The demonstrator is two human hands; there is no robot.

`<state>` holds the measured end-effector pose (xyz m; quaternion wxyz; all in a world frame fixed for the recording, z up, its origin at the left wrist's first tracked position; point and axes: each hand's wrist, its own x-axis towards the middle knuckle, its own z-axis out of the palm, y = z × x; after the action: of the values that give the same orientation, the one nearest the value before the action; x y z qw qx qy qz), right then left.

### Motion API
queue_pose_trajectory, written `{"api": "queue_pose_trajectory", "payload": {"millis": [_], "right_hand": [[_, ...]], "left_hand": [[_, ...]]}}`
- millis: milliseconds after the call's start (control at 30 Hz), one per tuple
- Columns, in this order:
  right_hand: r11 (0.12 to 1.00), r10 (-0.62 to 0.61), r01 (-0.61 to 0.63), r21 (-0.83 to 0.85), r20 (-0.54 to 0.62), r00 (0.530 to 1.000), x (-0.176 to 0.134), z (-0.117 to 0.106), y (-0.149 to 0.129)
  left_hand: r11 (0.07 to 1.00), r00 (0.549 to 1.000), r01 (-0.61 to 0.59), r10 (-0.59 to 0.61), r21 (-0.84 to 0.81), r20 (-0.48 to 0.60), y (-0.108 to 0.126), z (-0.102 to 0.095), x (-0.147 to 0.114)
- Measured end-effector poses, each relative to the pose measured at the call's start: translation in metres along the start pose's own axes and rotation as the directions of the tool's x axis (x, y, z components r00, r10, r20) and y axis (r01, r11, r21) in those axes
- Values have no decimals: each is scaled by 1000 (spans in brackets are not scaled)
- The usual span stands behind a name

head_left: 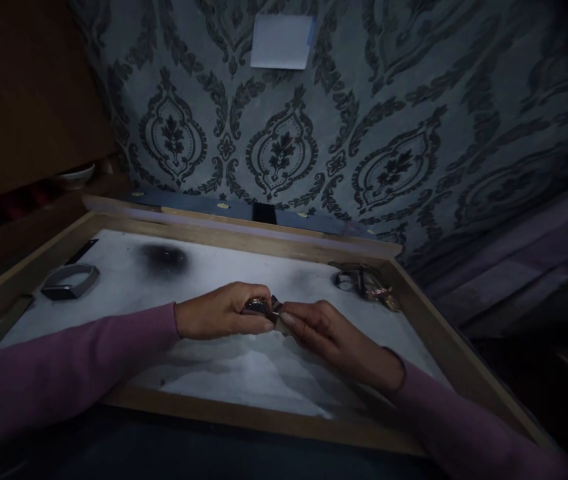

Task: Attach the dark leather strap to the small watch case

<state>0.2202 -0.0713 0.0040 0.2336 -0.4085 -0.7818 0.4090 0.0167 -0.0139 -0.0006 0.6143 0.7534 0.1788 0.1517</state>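
Observation:
My left hand (227, 311) reaches in from the left, thumb and fingers closed round a wristwatch (257, 307) with a dark face and a shiny, ornate bezel. My right hand (337, 340) is closed too. Its thumb and fingers pinch a small flat brownish piece (281, 324) right beside the watch. In the dim light I cannot tell whether that piece is the watch's strap or a scrap of cloth. Both hands meet over the white bottom of a shallow wooden tray (274, 413).
At the tray's left lies a grey banded watch (70, 281), near a dark flat object (1, 325). Several watches or bracelets (364, 283) lie bunched at its right. A dark smudge (164, 259) marks the white surface. Behind stands patterned wallpaper (281, 150) with a white card (282, 41).

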Motion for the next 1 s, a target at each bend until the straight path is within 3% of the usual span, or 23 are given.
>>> {"api": "queue_pose_trajectory", "payload": {"millis": [100, 200, 467, 733, 867, 1000], "right_hand": [[961, -115, 107, -254, -15, 993, -2, -1, 0], [929, -145, 124, -348, -35, 989, -3, 1, 2], [944, -130, 79, -319, -139, 982, -2, 5, -1], [981, -72, 43, -190, -148, 986, -1, 7, 1], [964, -98, 63, -257, -125, 987, -2, 7, 2], [935, -143, 106, -339, -89, 986, -3, 5, 4]], "left_hand": [[1000, 1000, 15, -15, 23, 20, 1, 0, 0], [999, 999, 31, -31, -13, 22, 2, -1, 1], [990, 998, 50, -53, -129, -21, 2, 0, 2], [997, 999, 31, -33, -75, -33, 0, -2, 2], [998, 999, 32, -32, -58, 0, 1, -2, 2], [978, 995, 82, -70, -192, 66, -2, -1, 1]]}}
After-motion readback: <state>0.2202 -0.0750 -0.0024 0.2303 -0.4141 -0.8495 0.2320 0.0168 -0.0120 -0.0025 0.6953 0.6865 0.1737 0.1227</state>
